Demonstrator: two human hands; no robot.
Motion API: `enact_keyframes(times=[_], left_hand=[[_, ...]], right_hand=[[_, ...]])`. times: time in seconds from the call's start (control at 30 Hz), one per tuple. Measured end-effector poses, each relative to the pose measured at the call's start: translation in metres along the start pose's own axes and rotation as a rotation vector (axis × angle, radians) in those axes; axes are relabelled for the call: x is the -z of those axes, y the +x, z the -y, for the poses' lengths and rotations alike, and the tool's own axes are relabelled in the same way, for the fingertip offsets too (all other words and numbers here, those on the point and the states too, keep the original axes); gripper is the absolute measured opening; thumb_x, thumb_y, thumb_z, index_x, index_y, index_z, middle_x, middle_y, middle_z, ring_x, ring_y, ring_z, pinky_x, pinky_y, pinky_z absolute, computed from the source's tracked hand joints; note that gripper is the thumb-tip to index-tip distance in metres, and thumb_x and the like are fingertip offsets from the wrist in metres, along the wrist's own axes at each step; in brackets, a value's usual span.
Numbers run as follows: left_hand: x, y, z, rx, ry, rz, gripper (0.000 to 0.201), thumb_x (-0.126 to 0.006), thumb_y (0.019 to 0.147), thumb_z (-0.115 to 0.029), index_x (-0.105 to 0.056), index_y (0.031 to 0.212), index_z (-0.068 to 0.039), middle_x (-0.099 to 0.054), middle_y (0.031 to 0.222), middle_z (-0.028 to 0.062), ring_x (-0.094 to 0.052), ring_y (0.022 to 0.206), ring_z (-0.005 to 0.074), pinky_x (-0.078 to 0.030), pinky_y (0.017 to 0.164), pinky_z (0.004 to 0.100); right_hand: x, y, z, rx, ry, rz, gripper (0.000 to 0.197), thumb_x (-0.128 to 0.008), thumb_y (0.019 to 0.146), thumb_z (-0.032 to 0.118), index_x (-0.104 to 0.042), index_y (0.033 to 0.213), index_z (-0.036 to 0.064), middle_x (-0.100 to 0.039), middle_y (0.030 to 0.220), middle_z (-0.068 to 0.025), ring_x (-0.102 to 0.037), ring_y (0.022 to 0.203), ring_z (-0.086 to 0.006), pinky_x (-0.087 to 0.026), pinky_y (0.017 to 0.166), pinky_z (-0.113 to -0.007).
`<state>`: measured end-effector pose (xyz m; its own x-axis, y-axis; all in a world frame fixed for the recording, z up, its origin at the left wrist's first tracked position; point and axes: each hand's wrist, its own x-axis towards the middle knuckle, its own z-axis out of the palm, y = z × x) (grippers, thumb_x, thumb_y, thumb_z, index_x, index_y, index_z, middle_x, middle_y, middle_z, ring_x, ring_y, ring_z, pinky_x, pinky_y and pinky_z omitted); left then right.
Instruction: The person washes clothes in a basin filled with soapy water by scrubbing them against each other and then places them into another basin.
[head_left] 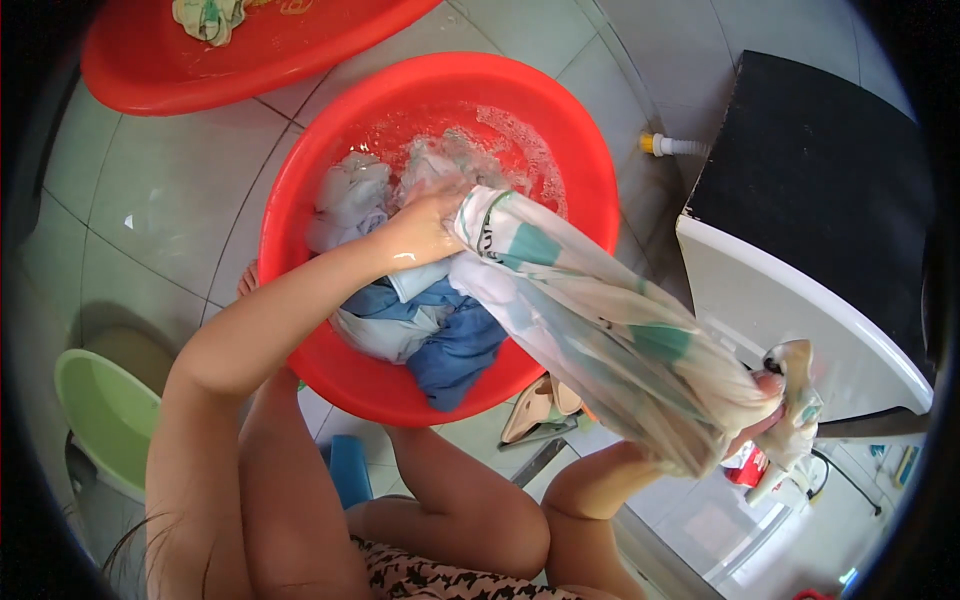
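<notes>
A wet white garment with green printed shapes [600, 310] is stretched between my two hands, from above the red basin out past its right side. My left hand [428, 225] grips one end over the basin [590, 150]. At lower right, my right hand [765, 395] is closed round the other end, partly covered by the cloth, and a loose bunch hangs beyond the fingers. Below my left hand, white clothes [350, 195] and a blue garment [455, 345] lie heaped in soapy water, the blue cloth reaching the near rim. The garment's exact kind cannot be made out.
A second red basin [160, 85] with cloth in it stands at upper left. A green basin [105, 410] sits at left. To the right is a white cabinet-like box with a black top [820, 190], near a pale hose [675, 146]. Shoes [535, 408] lie by the basin.
</notes>
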<state>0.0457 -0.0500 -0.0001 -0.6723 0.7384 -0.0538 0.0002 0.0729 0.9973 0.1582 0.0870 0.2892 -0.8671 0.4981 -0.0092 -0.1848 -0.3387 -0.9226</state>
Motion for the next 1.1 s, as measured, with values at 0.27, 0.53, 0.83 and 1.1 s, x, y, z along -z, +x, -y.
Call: enact_keyframes(times=[0.27, 0.53, 0.83, 1.1], left_hand=[[0.073, 0.022, -0.117, 0.402, -0.091, 0.052, 0.038, -0.059, 0.087, -0.024, -0.061, 0.114, 0.002, -0.067, 0.106, 0.0157, -0.064, 0.096, 0.0221, -0.05, 0.081, 0.032], [0.045, 0.062, -0.024, 0.082, 0.898, 0.301, 0.044, -0.054, 0.083, -0.023, -0.055, 0.127, -0.02, -0.056, 0.124, 0.0129, -0.058, 0.103, 0.035, -0.05, 0.086, 0.0458], [0.005, 0.076, 0.068, 0.026, 1.102, 0.105, 0.062, -0.06, 0.079, -0.036, -0.047, 0.137, -0.019, -0.037, 0.146, 0.0103, -0.032, 0.135, 0.0283, -0.03, 0.109, 0.0482], [0.022, 0.074, 0.009, 0.355, 0.414, 0.143, 0.07, -0.067, 0.078, -0.024, -0.039, 0.14, -0.01, -0.046, 0.137, 0.0185, -0.048, 0.122, 0.0337, -0.038, 0.104, 0.0415]], right_hand=[[0.098, 0.046, -0.053, -0.321, -0.578, -0.628, 0.047, -0.048, 0.098, 0.037, -0.047, 0.13, 0.0024, -0.058, 0.123, -0.0109, -0.06, 0.107, -0.0222, -0.048, 0.093, -0.039], [0.161, 0.074, -0.178, -0.252, -1.042, 0.127, 0.035, -0.049, 0.095, 0.021, -0.053, 0.124, 0.002, -0.054, 0.122, -0.0101, -0.052, 0.112, -0.0196, -0.04, 0.098, -0.034], [0.2, 0.067, -0.315, 0.079, -1.653, -0.114, 0.07, -0.072, 0.068, 0.023, -0.047, 0.132, 0.0083, -0.052, 0.123, -0.0192, -0.048, 0.11, -0.0421, -0.036, 0.096, -0.05], [0.135, 0.082, -0.317, -0.378, -0.407, -0.35, 0.07, -0.069, 0.08, 0.028, -0.038, 0.138, 0.0042, -0.047, 0.128, -0.0167, -0.046, 0.119, -0.031, -0.04, 0.098, -0.044]])
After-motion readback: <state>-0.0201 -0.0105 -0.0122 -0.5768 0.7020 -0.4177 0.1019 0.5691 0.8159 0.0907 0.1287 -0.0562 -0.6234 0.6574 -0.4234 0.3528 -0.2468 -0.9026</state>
